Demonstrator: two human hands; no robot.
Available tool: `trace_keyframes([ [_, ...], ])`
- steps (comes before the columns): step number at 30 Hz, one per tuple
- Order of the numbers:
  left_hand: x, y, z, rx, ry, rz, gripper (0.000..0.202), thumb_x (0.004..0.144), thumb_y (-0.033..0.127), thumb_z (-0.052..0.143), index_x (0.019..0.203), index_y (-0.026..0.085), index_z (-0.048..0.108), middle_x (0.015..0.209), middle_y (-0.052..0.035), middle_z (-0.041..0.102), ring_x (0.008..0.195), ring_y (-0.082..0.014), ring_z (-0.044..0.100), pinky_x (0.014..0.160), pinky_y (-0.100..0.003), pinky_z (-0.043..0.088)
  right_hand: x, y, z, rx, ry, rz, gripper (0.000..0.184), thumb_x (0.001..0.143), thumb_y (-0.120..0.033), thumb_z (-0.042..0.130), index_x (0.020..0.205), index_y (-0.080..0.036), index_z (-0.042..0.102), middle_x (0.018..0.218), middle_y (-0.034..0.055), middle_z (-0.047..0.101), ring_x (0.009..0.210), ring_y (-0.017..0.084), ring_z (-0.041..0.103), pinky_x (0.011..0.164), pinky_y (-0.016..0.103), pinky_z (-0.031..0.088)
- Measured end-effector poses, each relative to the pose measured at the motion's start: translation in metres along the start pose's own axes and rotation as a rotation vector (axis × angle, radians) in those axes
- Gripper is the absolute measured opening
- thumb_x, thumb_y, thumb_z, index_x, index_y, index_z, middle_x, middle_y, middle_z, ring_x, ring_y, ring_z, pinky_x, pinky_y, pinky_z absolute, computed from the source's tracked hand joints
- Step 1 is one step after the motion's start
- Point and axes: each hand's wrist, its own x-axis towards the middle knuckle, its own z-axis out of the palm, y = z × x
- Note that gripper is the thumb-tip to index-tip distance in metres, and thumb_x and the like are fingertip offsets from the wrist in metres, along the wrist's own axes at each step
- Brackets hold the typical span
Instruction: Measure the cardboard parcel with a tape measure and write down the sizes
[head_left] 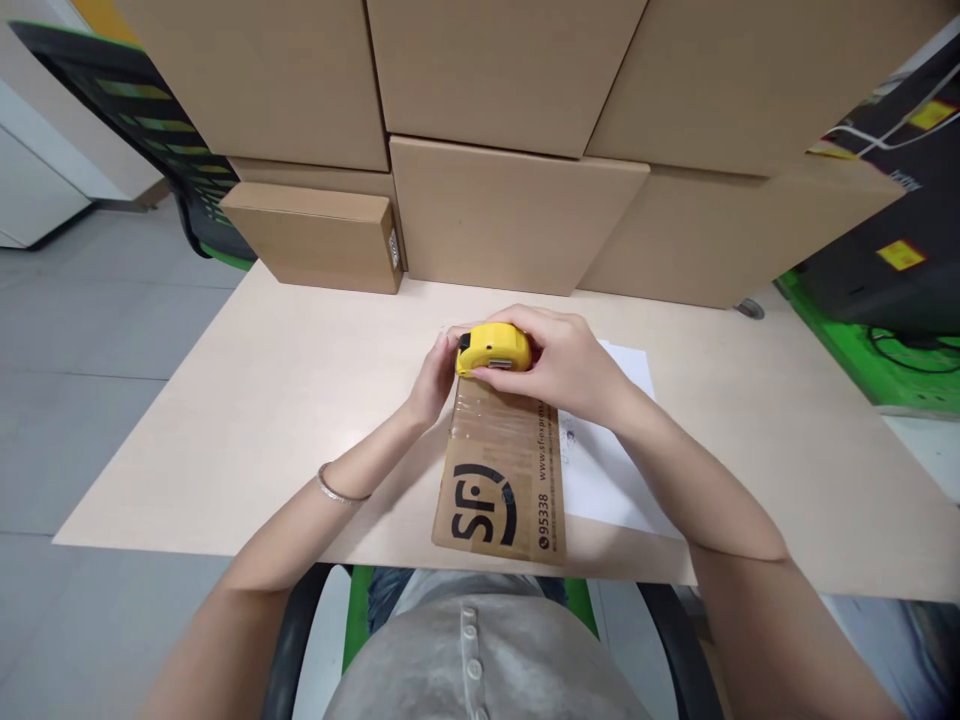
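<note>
A yellow tape measure rests on the far end of a flat brown cardboard parcel printed with a black logo and taped across its top. My right hand is curled over the tape measure, gripping its body. Against the tape measure's left side my left hand is closed, its fingertips at the parcel's far left corner; what they pinch is hidden. The parcel lies lengthwise toward me on the light wooden table.
A white sheet of paper lies under the parcel's right side. Stacked cardboard boxes fill the table's back edge, with a smaller box at the left. A black chair stands far left; a green mat and black case are at right.
</note>
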Motion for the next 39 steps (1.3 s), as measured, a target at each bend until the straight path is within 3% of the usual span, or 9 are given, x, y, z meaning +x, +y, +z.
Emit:
trace_keyframes([
  [3, -0.005, -0.003, 0.001, -0.098, 0.018, -0.015, 0.045, 0.091, 0.068, 0.064, 0.093, 0.023, 0.066, 0.097, -0.0037, 0.067, 0.1, -0.0256, 0.063, 0.095, -0.042, 0.051, 0.0, -0.001, -0.001, -0.055, -0.01, 0.0, 0.021, 0.085, -0.033, 0.079, 0.103, -0.024, 0.072, 0.108, 0.0044, 0.081, 0.094, 0.025, 0.072, 0.087, 0.037, 0.052],
  [5, -0.007, -0.002, -0.002, -0.092, -0.017, -0.018, 0.042, 0.088, 0.063, 0.071, 0.09, 0.022, 0.065, 0.093, -0.0023, 0.064, 0.093, -0.0233, 0.062, 0.089, -0.039, 0.051, -0.004, 0.0, -0.005, -0.081, -0.013, 0.003, 0.022, 0.085, -0.033, 0.08, 0.104, -0.024, 0.073, 0.109, 0.0045, 0.081, 0.094, 0.025, 0.073, 0.086, 0.037, 0.053],
  [10, -0.008, 0.003, -0.004, -0.058, -0.069, -0.01, 0.032, 0.088, 0.055, 0.073, 0.099, 0.026, 0.066, 0.106, -0.0027, 0.065, 0.103, -0.0238, 0.061, 0.093, -0.039, 0.049, -0.032, 0.008, -0.032, -0.103, -0.003, 0.1, 0.025, 0.086, -0.036, 0.081, 0.108, -0.025, 0.075, 0.108, 0.0052, 0.079, 0.091, 0.025, 0.073, 0.08, 0.038, 0.054],
  [14, -0.009, 0.002, -0.005, -0.032, -0.087, -0.034, 0.033, 0.087, 0.056, 0.074, 0.101, 0.027, 0.067, 0.109, -0.0034, 0.063, 0.101, -0.0244, 0.06, 0.087, -0.038, 0.05, -0.066, 0.018, -0.059, -0.099, 0.05, 0.242, 0.028, 0.085, -0.044, 0.083, 0.106, -0.026, 0.075, 0.106, 0.0065, 0.078, 0.086, 0.027, 0.071, 0.072, 0.041, 0.056],
  [17, -0.009, -0.001, -0.007, -0.008, -0.101, -0.029, 0.034, 0.087, 0.057, 0.074, 0.102, 0.028, 0.067, 0.111, -0.0038, 0.064, 0.103, -0.025, 0.06, 0.085, -0.038, 0.051, -0.081, 0.024, -0.066, -0.087, 0.076, 0.286, 0.031, 0.084, -0.045, 0.085, 0.107, -0.027, 0.074, 0.107, 0.0066, 0.078, 0.086, 0.027, 0.071, 0.071, 0.042, 0.057],
  [24, -0.008, 0.0, -0.007, -0.019, -0.068, -0.042, 0.032, 0.084, 0.056, 0.076, 0.1, 0.028, 0.068, 0.11, -0.0035, 0.065, 0.102, -0.0254, 0.062, 0.084, -0.039, 0.052, -0.076, 0.026, -0.056, -0.092, 0.105, 0.241, 0.03, 0.084, -0.042, 0.084, 0.106, -0.026, 0.072, 0.103, 0.0049, 0.077, 0.084, 0.025, 0.07, 0.071, 0.041, 0.056],
  [30, -0.01, 0.0, -0.008, -0.027, -0.093, -0.044, 0.03, 0.087, 0.054, 0.075, 0.103, 0.029, 0.069, 0.111, -0.0027, 0.067, 0.099, -0.0235, 0.063, 0.083, -0.037, 0.052, -0.078, 0.017, -0.066, -0.11, 0.051, 0.291, 0.027, 0.086, -0.046, 0.083, 0.104, -0.029, 0.071, 0.102, 0.0063, 0.076, 0.082, 0.028, 0.068, 0.068, 0.044, 0.054],
  [35, -0.006, -0.003, -0.01, 0.045, -0.089, 0.017, 0.037, 0.091, 0.06, 0.069, 0.11, 0.028, 0.074, 0.12, -0.0053, 0.072, 0.117, -0.028, 0.065, 0.105, -0.045, 0.051, -0.051, 0.002, -0.047, -0.163, -0.02, 0.206, 0.026, 0.091, -0.048, 0.078, 0.103, -0.027, 0.068, 0.101, 0.0054, 0.076, 0.085, 0.027, 0.069, 0.073, 0.04, 0.052],
  [39, -0.01, 0.001, -0.015, 0.126, -0.098, 0.054, 0.057, 0.104, 0.067, 0.041, 0.136, 0.031, 0.07, 0.147, -0.0071, 0.067, 0.143, -0.0303, 0.056, 0.126, -0.052, 0.038, -0.026, -0.004, -0.017, -0.152, -0.048, 0.124, 0.028, 0.092, -0.043, 0.076, 0.109, -0.025, 0.064, 0.11, 0.0068, 0.075, 0.095, 0.027, 0.071, 0.08, 0.037, 0.053],
])
